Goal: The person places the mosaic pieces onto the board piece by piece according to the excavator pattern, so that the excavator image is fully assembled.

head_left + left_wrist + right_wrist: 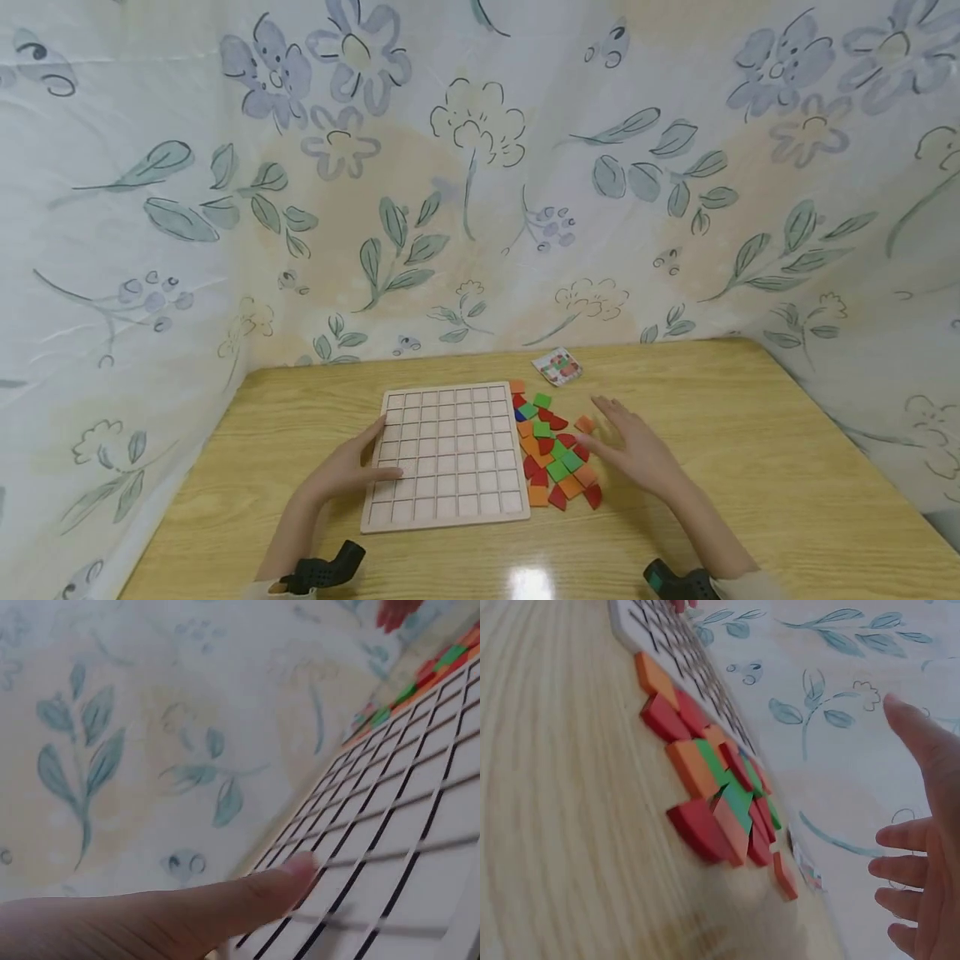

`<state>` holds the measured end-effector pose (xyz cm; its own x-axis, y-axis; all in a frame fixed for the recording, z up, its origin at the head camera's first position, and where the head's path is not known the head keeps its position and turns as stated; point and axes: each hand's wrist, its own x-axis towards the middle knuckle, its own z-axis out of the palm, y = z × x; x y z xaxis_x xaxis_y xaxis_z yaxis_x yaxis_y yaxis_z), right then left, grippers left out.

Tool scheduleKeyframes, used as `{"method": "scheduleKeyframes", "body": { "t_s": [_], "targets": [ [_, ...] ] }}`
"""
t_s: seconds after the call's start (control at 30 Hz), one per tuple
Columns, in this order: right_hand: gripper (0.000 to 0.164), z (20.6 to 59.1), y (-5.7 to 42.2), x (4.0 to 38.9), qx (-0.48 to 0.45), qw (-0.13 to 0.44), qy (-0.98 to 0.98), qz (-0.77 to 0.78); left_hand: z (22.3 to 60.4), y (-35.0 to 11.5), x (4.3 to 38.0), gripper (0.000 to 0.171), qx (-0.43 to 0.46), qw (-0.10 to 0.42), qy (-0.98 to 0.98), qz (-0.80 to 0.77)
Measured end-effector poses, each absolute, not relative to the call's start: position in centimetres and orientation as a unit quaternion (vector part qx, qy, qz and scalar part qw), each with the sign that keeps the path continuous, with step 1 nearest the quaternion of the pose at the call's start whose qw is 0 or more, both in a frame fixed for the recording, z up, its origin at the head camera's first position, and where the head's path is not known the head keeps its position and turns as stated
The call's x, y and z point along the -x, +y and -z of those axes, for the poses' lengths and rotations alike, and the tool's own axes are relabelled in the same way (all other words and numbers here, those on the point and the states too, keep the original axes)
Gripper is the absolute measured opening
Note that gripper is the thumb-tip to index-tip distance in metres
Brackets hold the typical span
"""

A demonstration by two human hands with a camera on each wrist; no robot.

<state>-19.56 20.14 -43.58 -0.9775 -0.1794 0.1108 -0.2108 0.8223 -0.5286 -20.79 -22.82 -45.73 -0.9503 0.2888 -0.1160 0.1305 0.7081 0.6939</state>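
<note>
A pale wooden grid board (pixel 450 454) with square cells lies on the table. My left hand (pixel 351 467) grips its left edge, the thumb (pixel 255 896) over the outer cells and the other fingers at the rim, partly hidden. Along the board's right side lies a loose heap of flat coloured pieces (pixel 558 462): orange and green squares and red quarter-circles. My right hand (pixel 633 450) hovers just right of this heap with fingers spread and nothing in them. In the right wrist view, a red quarter-circle piece (pixel 699 831) is at the heap's near end.
A small printed packet (pixel 557 367) lies behind the heap towards the back of the wooden table (pixel 750 467). Floral cloth (pixel 480 183) hangs behind the table and along both sides. A black device is strapped to each wrist.
</note>
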Motion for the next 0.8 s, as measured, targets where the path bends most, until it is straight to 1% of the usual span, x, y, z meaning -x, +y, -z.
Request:
{"method": "scheduleKeyframes", "body": {
  "t_s": [0.03,0.1,0.43,0.8],
  "targets": [
    [0.078,43.7,20.3,19.6,-0.097,0.02,-0.952,-0.29,45.9,-23.3,20.8,0.099,-0.118,0.12,0.915,-0.367],
    [0.076,44.0,20.7,19.6,-0.094,0.014,-0.947,-0.307,46.0,-24.1,20.8,0.1,-0.132,0.128,0.912,-0.366],
    [0.063,44.4,21.3,20.3,-0.101,0.034,-0.926,-0.363,46.0,-25.5,21.0,0.1,-0.167,0.132,0.912,-0.35],
    [0.047,45.0,19.2,23.3,-0.121,0.039,-0.902,-0.412,46.5,-26.2,21.3,0.099,-0.188,0.135,0.906,-0.354]
  ]
}}
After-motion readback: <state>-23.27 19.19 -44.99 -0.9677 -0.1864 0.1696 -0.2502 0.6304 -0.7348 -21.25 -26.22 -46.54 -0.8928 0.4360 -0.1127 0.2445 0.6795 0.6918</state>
